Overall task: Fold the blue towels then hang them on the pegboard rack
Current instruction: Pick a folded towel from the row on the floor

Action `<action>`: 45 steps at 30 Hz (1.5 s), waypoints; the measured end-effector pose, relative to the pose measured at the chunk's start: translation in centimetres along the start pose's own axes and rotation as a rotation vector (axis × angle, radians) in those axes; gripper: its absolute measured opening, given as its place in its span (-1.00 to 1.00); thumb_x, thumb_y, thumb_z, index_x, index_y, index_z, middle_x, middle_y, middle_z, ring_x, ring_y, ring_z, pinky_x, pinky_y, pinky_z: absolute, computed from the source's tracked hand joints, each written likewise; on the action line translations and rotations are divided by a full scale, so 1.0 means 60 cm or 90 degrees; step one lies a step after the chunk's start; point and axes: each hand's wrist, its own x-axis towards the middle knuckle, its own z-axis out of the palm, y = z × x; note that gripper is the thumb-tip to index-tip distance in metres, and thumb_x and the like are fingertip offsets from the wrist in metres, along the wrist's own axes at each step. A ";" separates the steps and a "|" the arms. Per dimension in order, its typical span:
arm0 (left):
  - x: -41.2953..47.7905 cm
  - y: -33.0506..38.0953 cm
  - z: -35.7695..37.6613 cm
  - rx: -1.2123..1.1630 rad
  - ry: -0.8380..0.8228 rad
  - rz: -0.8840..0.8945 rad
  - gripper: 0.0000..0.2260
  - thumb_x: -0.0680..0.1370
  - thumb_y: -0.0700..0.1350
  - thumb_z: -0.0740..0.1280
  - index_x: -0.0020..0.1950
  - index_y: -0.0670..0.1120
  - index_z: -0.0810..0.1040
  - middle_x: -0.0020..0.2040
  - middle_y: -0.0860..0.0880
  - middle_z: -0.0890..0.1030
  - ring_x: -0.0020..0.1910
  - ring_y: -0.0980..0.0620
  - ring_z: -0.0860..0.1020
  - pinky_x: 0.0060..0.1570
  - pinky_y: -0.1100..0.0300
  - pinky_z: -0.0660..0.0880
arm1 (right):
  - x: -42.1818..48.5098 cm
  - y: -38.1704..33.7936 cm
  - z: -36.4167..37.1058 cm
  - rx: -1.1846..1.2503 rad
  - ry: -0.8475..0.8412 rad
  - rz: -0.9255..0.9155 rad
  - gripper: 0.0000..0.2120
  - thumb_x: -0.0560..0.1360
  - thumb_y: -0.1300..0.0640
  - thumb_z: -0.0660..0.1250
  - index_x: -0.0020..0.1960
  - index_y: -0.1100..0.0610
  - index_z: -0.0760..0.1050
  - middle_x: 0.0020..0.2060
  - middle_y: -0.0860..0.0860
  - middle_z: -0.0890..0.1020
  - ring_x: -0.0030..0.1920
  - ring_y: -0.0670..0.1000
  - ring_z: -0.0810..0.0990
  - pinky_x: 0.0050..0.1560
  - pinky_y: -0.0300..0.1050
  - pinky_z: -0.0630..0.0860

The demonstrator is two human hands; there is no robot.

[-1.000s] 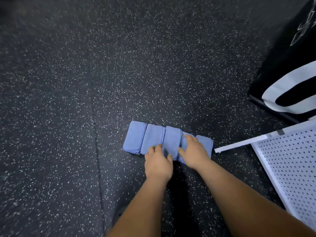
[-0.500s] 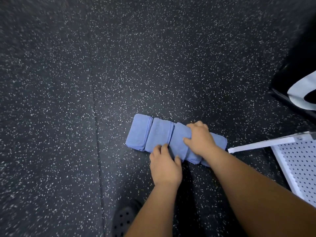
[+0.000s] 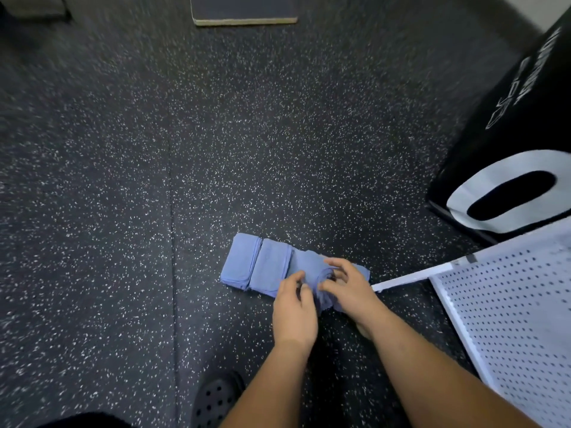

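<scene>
Both my left hand [image 3: 295, 307] and right hand [image 3: 350, 291] have a pinching grip on one folded towel [image 3: 312, 270] in the row of blue towels [image 3: 256, 267] on the speckled rubber floor [image 3: 216, 165], just left of the white perforated pegboard rack [image 3: 509, 304]. Soft, light, floppy cloth, I judge, best held at its folded edges so the layers hold together.

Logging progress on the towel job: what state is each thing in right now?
Leftmost towel: folded, flat on the floor.
Second towel: folded, flat, against the leftmost one.
Third towel: bunched, gripped by both hands.
Left hand: fingers curled on the third towel.
Right hand: fingers and thumb curled round the third towel.
Pegboard rack: no towel on the part in view.
</scene>
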 end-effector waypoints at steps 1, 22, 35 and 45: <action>-0.010 0.011 -0.006 -0.015 -0.013 -0.008 -0.66 0.69 -0.10 0.25 0.47 0.04 0.52 0.37 0.12 0.57 0.28 0.11 0.54 0.33 0.19 0.43 | -0.021 -0.008 -0.006 0.009 0.001 -0.006 -0.51 0.54 0.35 0.42 0.37 -0.05 0.54 0.29 -0.03 0.64 0.24 -0.12 0.64 0.13 -0.37 0.54; -0.266 0.258 -0.017 0.069 -0.106 0.363 -0.75 0.64 0.03 0.35 0.32 0.14 0.60 0.13 0.24 0.67 0.09 0.25 0.61 0.20 0.07 0.57 | -0.392 -0.110 -0.192 -0.091 0.288 -0.258 -0.53 0.51 -0.01 0.58 0.38 -0.15 0.58 0.19 -0.17 0.62 0.12 -0.21 0.64 0.08 -0.33 0.55; -0.448 0.380 0.056 0.031 -0.214 0.568 -0.73 0.65 0.14 0.37 0.33 0.14 0.61 0.13 0.19 0.60 0.08 0.23 0.58 0.15 0.10 0.57 | -0.593 -0.096 -0.293 -0.141 0.629 -0.325 -0.75 0.69 -0.10 0.28 0.33 -0.13 0.58 0.07 -0.22 0.70 0.02 -0.15 0.66 0.03 -0.07 0.60; -0.580 0.469 0.139 -0.029 -0.285 0.716 -0.79 0.74 0.08 0.23 0.26 0.13 0.62 0.08 0.16 0.61 0.08 0.18 0.57 0.09 0.14 0.51 | -0.718 -0.089 -0.374 -0.141 0.891 -0.371 -0.71 0.69 -0.04 0.29 0.34 0.02 0.57 0.17 -0.07 0.60 0.17 0.01 0.59 0.17 -0.01 0.51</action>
